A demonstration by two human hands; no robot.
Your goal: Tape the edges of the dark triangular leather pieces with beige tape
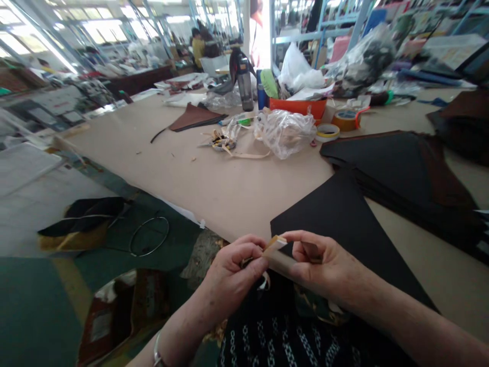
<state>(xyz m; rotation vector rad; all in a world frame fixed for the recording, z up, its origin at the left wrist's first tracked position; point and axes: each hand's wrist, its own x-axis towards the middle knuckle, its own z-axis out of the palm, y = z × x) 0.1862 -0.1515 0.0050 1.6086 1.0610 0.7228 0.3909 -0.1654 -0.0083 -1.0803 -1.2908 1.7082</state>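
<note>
Along the near edge of the paper-topped worktable (198, 188), I'm watching the left hand (229, 275) and right hand (328, 265). Both pinch a tan strip (275, 245) above a black panel (336, 229).

Daylight floods through the far windows (103, 30), burning them to white glare (the whole frame bows outward toward its edges). Shadows stay faint on the bench (214, 188), while the left hand (229, 275) and right hand (328, 267) look slightly soft.

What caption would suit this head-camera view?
Left hand and right hand pinch a narrow tan strip above a black triangular sheet on a beige paper-covered table.
</note>
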